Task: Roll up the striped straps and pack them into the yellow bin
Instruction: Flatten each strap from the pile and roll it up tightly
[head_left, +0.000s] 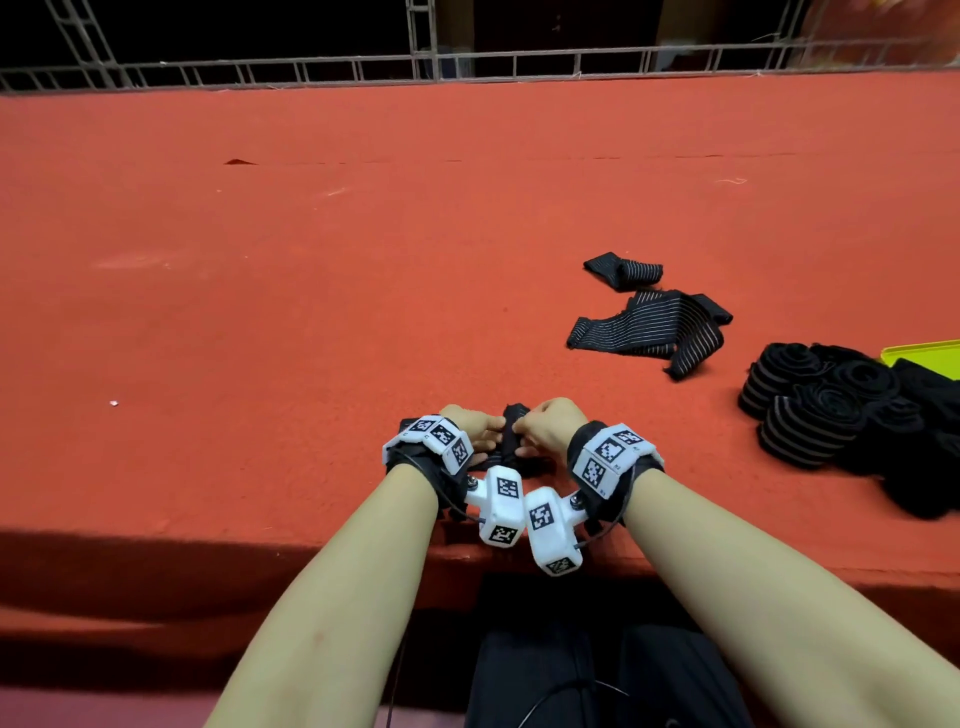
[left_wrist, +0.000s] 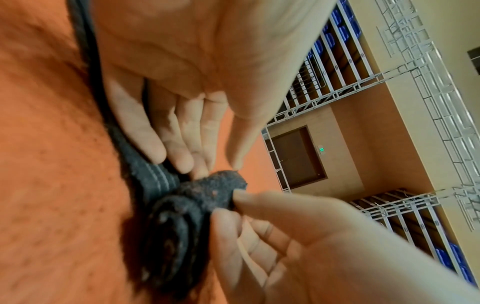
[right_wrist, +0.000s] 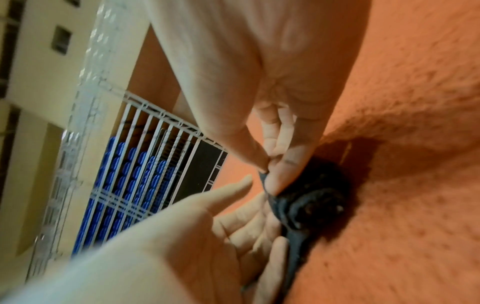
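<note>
A black strap with thin pale stripes (head_left: 511, 428), partly wound into a roll (left_wrist: 171, 236), lies on the red felt table near its front edge, between my two hands. My left hand (head_left: 480, 431) lays fairly straight fingers (left_wrist: 155, 144) on the flat tail of the strap beside the roll. My right hand (head_left: 543, 423) pinches the roll's loose flap between thumb and fingers (right_wrist: 270, 170). Two more unrolled striped straps (head_left: 649, 327) (head_left: 623, 270) lie further back on the right. A corner of the yellow bin (head_left: 924, 351) shows at the right edge.
Several rolled straps (head_left: 810, 405) are heaped on the table at the right, in front of the bin. A white metal truss railing (head_left: 467, 67) runs along the table's far edge. The table's front edge (head_left: 311, 545) lies just behind my wrists.
</note>
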